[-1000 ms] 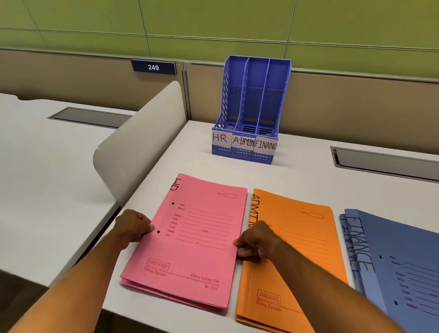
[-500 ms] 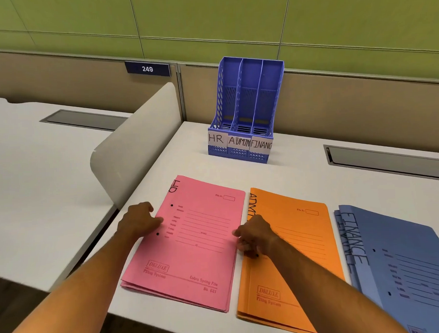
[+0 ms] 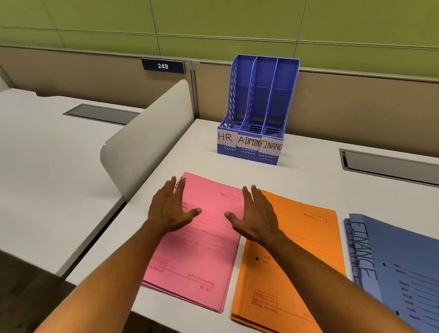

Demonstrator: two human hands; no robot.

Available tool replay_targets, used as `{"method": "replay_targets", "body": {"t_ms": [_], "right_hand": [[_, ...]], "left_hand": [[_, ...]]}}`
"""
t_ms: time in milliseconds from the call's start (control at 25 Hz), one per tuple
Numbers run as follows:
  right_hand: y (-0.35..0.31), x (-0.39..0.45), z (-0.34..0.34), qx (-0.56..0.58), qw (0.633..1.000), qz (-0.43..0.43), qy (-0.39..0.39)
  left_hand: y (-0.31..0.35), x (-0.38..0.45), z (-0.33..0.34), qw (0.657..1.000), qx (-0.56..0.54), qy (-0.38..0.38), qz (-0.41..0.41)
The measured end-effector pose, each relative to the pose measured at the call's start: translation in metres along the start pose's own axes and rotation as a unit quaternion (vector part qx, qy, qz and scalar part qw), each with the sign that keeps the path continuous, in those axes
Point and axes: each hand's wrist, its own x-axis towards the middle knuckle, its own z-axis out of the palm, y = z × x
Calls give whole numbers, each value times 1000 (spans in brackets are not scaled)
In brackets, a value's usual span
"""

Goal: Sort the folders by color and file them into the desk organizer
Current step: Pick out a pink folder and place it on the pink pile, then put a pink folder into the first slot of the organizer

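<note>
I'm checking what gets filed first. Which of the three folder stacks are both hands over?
The pink stack, leftmost of the three. The left hand and right hand spread open at its sides; the orange stack and blue stack lie further right.

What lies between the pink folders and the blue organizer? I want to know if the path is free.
In the head view, only bare white desk separates the pink folders from the blue organizer. Both open hands sit nearer, at the pink stack.
</note>
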Motion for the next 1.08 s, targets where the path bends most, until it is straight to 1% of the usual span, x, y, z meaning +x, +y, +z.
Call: {"method": "replay_targets", "body": {"t_ms": [80, 200, 320, 600, 800, 960, 1080], "right_hand": [[-3, 1, 2, -32, 999, -11, 11], [-9, 5, 3, -50, 998, -8, 20], [-25, 10, 8, -63, 997, 13, 33], [-73, 16, 34, -84, 991, 73, 68], [-88, 10, 43, -97, 986, 113, 71], [-89, 5, 43, -92, 984, 134, 75], [-88, 4, 42, -86, 984, 135, 72]], "left_hand": [[0, 1, 2, 1000, 4, -4, 7], [-4, 10, 0, 1000, 1, -8, 20], [-18, 19, -5, 999, -10, -7, 38], [-63, 33, -2, 996, -32, -57, 67], [-77, 38, 7, 988, -83, -122, 43], [-77, 39, 12, 983, -113, -143, 30], [-74, 41, 12, 976, -162, -146, -4]]}}
